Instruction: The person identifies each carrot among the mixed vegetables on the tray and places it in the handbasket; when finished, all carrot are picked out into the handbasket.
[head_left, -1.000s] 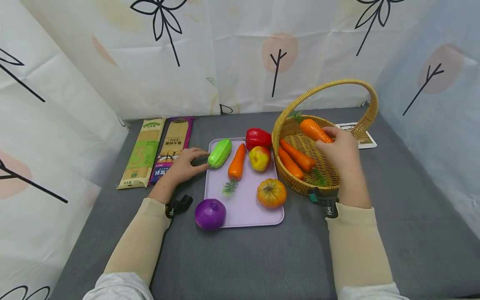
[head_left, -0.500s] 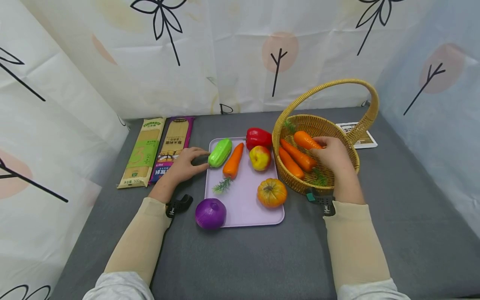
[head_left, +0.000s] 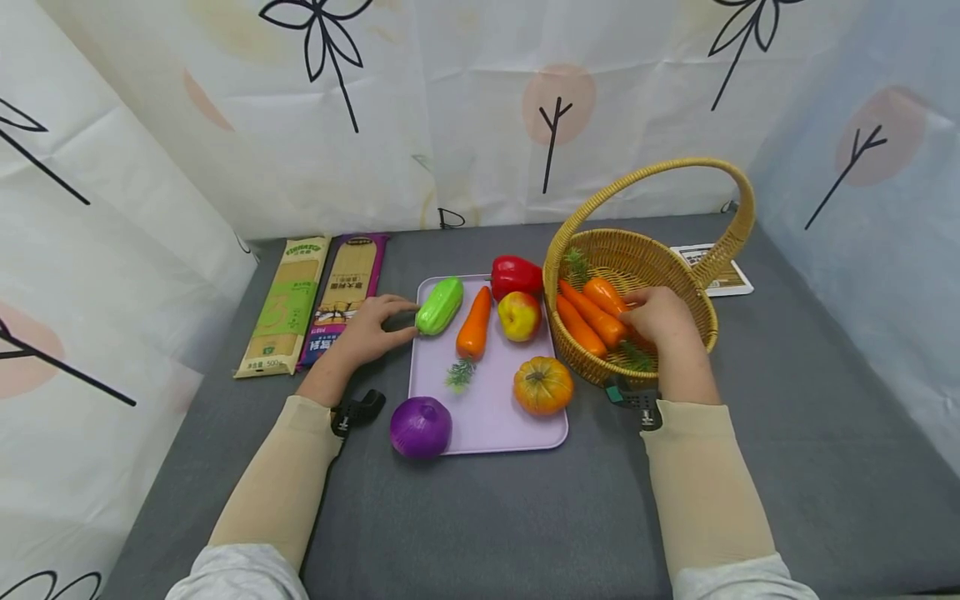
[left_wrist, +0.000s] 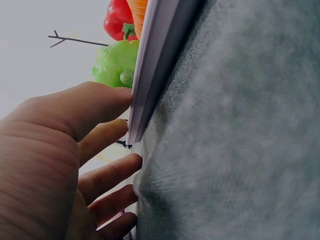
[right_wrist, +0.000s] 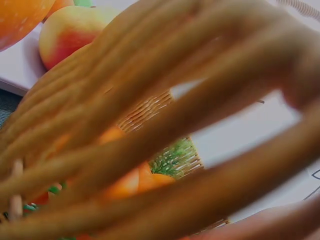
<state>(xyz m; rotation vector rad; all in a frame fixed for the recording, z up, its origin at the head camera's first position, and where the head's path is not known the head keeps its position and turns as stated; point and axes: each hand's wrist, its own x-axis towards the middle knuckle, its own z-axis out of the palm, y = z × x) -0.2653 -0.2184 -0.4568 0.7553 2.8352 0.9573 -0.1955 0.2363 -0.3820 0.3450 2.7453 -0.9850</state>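
My right hand reaches into the wicker basket and holds a carrot by its near end, its leafy top toward the back. Beside it in the basket lie two more carrots, the nearer-left one along the wall. The right wrist view is mostly filled by blurred wicker, with orange and green showing through. My left hand rests at the left edge of the lilac tray, fingers loosely spread. In the left wrist view its thumb lies at the tray's rim, close to a green zucchini-like vegetable.
The tray carries a carrot, a red bell pepper, an apple and a small pumpkin. A purple onion sits at its front left corner. Two pasta packs lie left; a card lies behind the basket.
My right hand has moved left and lower into the basket, bringing its carrot down beside the others. The tray's carrot rocked left and back. My left hand has stayed in place.
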